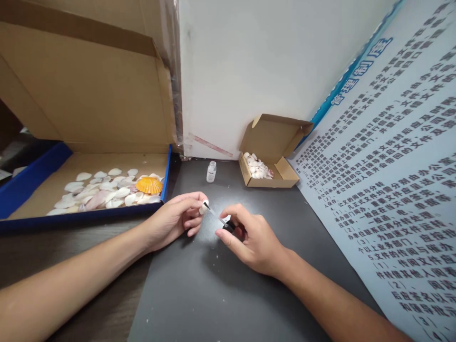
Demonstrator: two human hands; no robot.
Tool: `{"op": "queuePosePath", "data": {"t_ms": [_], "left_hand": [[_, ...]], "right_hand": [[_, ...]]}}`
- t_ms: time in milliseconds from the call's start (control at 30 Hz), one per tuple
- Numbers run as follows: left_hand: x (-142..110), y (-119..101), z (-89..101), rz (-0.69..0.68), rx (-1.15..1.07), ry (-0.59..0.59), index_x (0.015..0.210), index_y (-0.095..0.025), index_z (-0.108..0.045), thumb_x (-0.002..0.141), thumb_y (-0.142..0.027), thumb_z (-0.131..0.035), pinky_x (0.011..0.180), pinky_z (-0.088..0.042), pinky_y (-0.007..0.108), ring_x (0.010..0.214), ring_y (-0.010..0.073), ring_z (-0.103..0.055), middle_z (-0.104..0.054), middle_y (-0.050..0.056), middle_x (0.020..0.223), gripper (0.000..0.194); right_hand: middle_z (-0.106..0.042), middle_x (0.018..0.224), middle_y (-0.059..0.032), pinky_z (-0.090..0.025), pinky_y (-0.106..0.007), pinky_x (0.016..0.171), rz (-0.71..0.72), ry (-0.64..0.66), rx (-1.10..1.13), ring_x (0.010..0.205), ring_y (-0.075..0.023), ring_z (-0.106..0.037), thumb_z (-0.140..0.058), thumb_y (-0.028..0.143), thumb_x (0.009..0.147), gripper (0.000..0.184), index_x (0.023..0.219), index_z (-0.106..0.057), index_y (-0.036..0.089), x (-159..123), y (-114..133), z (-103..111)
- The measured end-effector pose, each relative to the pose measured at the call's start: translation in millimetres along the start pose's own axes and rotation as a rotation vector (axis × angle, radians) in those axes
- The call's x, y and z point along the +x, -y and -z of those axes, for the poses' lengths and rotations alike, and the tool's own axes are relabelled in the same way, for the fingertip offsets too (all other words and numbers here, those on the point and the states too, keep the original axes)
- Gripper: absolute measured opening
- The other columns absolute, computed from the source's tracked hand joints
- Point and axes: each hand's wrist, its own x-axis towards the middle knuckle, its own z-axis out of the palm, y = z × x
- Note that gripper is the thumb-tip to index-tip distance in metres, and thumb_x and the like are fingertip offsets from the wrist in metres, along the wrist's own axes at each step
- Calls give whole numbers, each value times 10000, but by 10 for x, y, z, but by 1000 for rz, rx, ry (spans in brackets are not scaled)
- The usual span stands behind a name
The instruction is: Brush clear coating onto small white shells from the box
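Between the thumb and fingers of my left hand is a small white shell, partly covered by the fingertips. My right hand grips the black cap of a small brush. The brush's thin stem points left and up, and its dark tip is at the shell, seemingly touching it. Behind the hands, a small clear glass bottle with a pale label stands upright with no cap on it.
At the left lies an open blue-edged cardboard box holding many white shells and an orange scallop shell. A smaller open carton of shells sits at the back right. A printed sheet borders the dark mat.
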Motion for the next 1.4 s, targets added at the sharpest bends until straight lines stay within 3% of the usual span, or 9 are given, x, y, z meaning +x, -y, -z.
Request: {"op": "queuePosePath", "data": {"t_ms": [167,267,433,633,800,933,1067,1233,1400], "left_hand": [[1,-5,-8,-1,-3,5,741,-156,-568,828,-187,-571,405,-364,175,443,65,-280,-348,-73,559,92],[-1,-9,-15,-8,1,6,725,-155,-558,832,-184,-563,409,-367,175,444,66,-281,-341,-74,554,110],[-8,-3,-10,-8,12,8,740,-160,-562,826,-185,-568,415,-368,172,451,69,-293,-339,-76,558,90],[-9,2,3,1,21,17,735,-168,-548,837,-199,-568,419,-366,172,449,69,-281,-333,-77,555,108],[1,2,-18,12,59,1,736,-174,-543,826,-243,-608,415,-355,169,453,72,-275,-312,-84,537,130],[3,-6,-35,16,73,-5,749,-174,-556,809,-246,-624,417,-350,169,455,70,-272,-306,-84,544,116],[-6,-20,-47,21,79,-12,729,-175,-541,802,-248,-630,419,-349,170,453,68,-272,-308,-84,543,136],[-8,-17,-49,22,85,-14,727,-182,-522,804,-261,-635,426,-346,170,451,71,-273,-298,-91,528,157],[-6,-7,-45,22,98,-16,729,-184,-520,810,-266,-645,428,-344,168,456,71,-267,-286,-93,535,170]], "right_hand": [[-449,594,64,-304,-228,538,-66,-93,-177,509,-98,-414,-590,298,889,107,921,-601,197,43,-22,-1],[-453,575,62,-303,-223,527,-90,-121,-163,503,-99,-415,-581,306,886,113,893,-605,196,49,-29,16],[-493,570,60,-320,-220,541,-74,-24,-69,498,-99,-424,-522,391,950,206,918,-605,204,34,-5,30],[-463,539,60,-275,-235,535,-153,40,-164,483,-105,-380,-470,385,975,255,817,-566,210,60,-5,40],[-481,582,62,-308,-224,545,-84,22,-31,501,-103,-415,-485,381,967,197,912,-563,208,40,0,38],[-450,563,88,-316,-218,524,-115,-33,23,471,-100,-409,-546,362,934,201,1062,-546,207,27,-20,-2],[-436,548,80,-330,-215,516,-72,-105,9,468,-92,-398,-576,337,928,128,928,-585,209,33,-34,-11],[-587,681,23,-379,-216,546,120,-109,43,515,-86,-454,-569,312,952,144,868,-616,205,28,-19,1],[-590,726,9,-408,-230,590,125,-89,25,577,-102,-484,-545,283,959,129,879,-612,207,23,-8,5]]}}
